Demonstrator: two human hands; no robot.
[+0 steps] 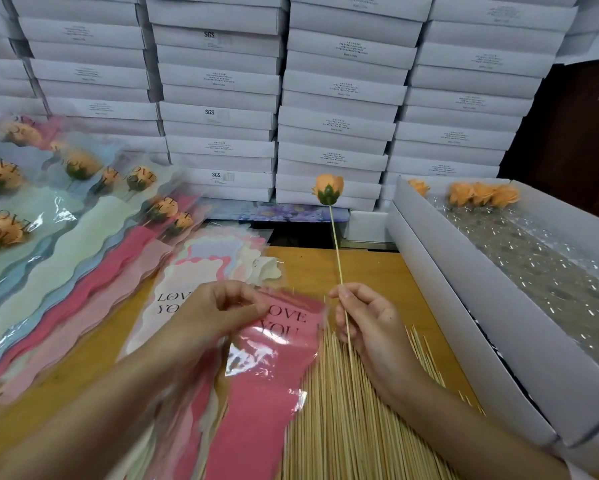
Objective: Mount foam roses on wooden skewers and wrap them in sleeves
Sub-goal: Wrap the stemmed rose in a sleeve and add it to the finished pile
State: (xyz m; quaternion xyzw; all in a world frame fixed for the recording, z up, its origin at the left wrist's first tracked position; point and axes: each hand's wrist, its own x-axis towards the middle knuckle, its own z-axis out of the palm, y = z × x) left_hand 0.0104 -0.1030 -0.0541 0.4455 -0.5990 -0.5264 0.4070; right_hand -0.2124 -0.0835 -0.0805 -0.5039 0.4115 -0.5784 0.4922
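A heap of spare skewers (343, 410) lies on the desk (360, 268). Above it, the left hand (218, 313) pinches a pink sleeve (274, 358) and the right hand (367, 323) grips a skewer (336, 244), its orange rose (327, 189) mounted and held aloft. Sleeving looks next: open the sleeve's mouth and feed the stem in.

One orange foam rose (327, 190) sits on one skewer (338, 258), four loose roses (481, 194) show in the single open box (464, 306) along the right edge of the worktop (308, 268), and roughly nine wrapped roses (81, 164) lie toward its left edge, some too blurred to count surely. Two hands are in view: the left hand (218, 313) pinches one pink sleeve (274, 375), the right hand (371, 323) the mounted skewer. The loose skewers (343, 410) at the near edge and the flat sleeves (201, 258) are too many to count, as are the white boxes (339, 123), stacked in four columns at the far edge.
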